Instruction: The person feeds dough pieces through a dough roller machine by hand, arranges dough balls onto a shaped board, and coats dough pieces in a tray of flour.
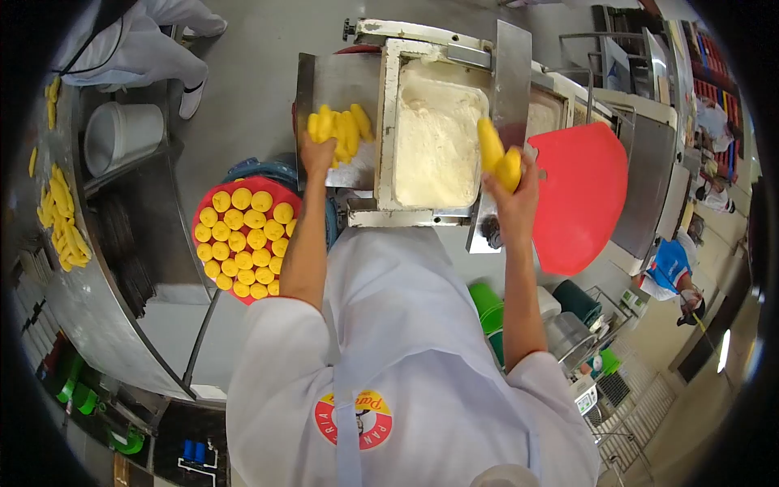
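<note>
My left hand (317,154) is closed on yellow dough pieces (344,130) at the metal side tray (353,77); its fingertips are partly hidden behind them. In my right hand (514,197) are a few elongated yellow dough pieces (492,148), held up beside the metal plate on the machine's right. Between my hands lies a machine bed (441,146) with a pale, floury surface inside a worn white frame (388,130). Below my left forearm, a round red board (213,280) carries several rounded yellow dough pieces (241,198).
A red sheet-like panel (583,199) stands right of my right hand. At far left, a steel table (89,300) bears more dough strips (61,211). A white bucket (126,134) sits beside it. Another person's legs (166,49) show upper left; a person in blue (672,266) is far right.
</note>
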`<control>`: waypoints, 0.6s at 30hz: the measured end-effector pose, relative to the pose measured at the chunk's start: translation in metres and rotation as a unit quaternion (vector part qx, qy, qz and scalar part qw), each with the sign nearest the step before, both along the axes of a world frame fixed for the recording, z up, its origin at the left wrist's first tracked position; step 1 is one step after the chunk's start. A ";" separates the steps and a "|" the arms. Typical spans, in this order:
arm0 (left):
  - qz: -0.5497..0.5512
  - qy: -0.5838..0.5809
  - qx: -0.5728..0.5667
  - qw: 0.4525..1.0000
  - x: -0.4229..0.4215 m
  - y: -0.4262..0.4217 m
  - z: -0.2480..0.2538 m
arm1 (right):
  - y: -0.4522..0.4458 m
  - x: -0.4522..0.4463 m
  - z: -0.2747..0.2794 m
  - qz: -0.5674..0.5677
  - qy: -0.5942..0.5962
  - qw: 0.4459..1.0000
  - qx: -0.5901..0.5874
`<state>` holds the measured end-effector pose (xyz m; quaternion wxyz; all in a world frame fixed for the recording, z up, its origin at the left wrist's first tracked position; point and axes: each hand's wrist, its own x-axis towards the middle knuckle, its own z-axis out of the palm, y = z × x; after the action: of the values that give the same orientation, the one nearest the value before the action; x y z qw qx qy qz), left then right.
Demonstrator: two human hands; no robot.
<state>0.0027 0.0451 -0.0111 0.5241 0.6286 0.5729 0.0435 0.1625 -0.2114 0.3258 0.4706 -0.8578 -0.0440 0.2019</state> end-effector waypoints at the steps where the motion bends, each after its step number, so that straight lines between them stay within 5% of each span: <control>1: 0.064 -0.084 -0.084 0.991 -0.012 0.004 0.011 | 0.004 0.010 0.000 0.012 -0.088 0.996 -0.029; 4: 0.203 -0.300 -0.325 0.874 -0.037 0.014 0.062 | 0.036 0.021 -0.014 0.018 -0.190 0.981 -0.037; 6: 0.219 -0.393 -0.475 0.756 -0.047 0.019 0.096 | 0.030 0.017 -0.086 0.168 -0.289 0.938 -0.094; 8: 0.213 -0.402 -0.476 0.753 -0.042 0.012 0.121 | 0.032 0.000 -0.152 0.410 -0.046 0.868 -0.276; 10: 0.238 -0.379 -0.437 0.780 -0.027 0.001 0.149 | 0.032 -0.002 -0.147 0.379 -0.056 0.894 -0.233; 14: -0.092 -0.249 -0.056 0.963 0.023 -0.015 0.243 | 0.011 0.008 -0.088 0.241 -0.015 0.959 -0.148; 16: -0.175 -0.074 0.160 0.969 0.061 -0.041 0.298 | -0.021 0.008 -0.058 0.165 0.011 0.981 -0.097; 18: -0.218 -0.136 0.282 0.925 0.083 -0.074 0.287 | -0.050 -0.001 -0.030 0.110 0.029 0.992 -0.056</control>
<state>0.0854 -0.0292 0.2762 0.3951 0.8475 0.3092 0.1732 0.1619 -0.2614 0.2958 0.3977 -0.8668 -0.1130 0.2789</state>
